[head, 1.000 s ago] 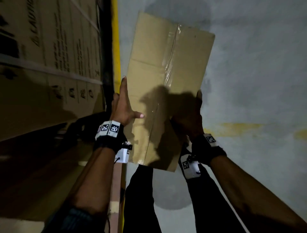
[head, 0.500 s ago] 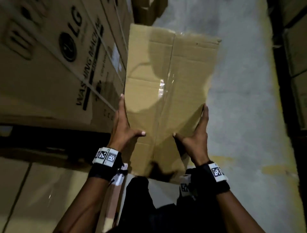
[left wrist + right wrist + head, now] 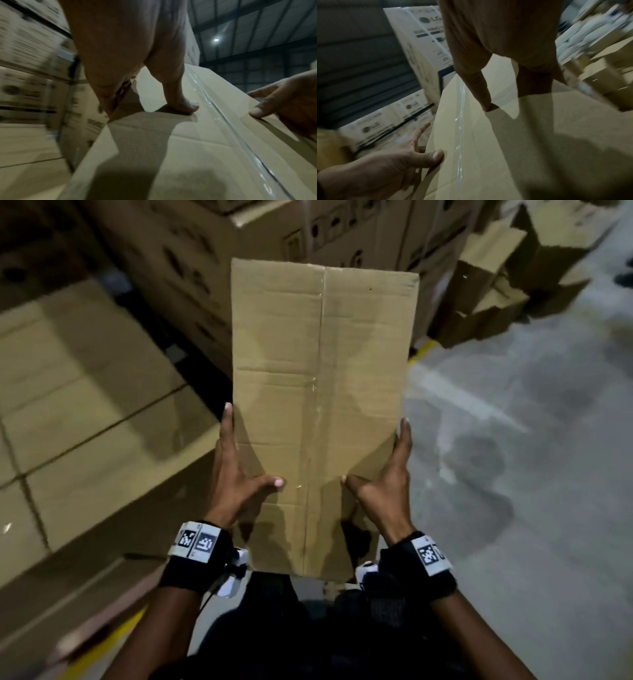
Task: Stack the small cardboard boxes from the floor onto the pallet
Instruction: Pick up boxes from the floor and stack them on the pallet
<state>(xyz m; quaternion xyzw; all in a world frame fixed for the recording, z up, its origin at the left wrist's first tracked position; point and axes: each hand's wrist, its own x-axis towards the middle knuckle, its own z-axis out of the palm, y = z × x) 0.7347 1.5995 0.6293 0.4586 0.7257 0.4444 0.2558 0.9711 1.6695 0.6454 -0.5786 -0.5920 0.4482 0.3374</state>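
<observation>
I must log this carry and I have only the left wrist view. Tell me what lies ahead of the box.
Observer: In the head view, tall printed cartons stand beyond the carried box.
Operator: Give me the floor on the right.
Observer: Bare grey floor, with opened small boxes farther off.
Operator: Report the right hand's fingers.
Observer: The right hand lays straight fingers along the box's right edge, thumb on top; the left hand mirrors it.
</observation>
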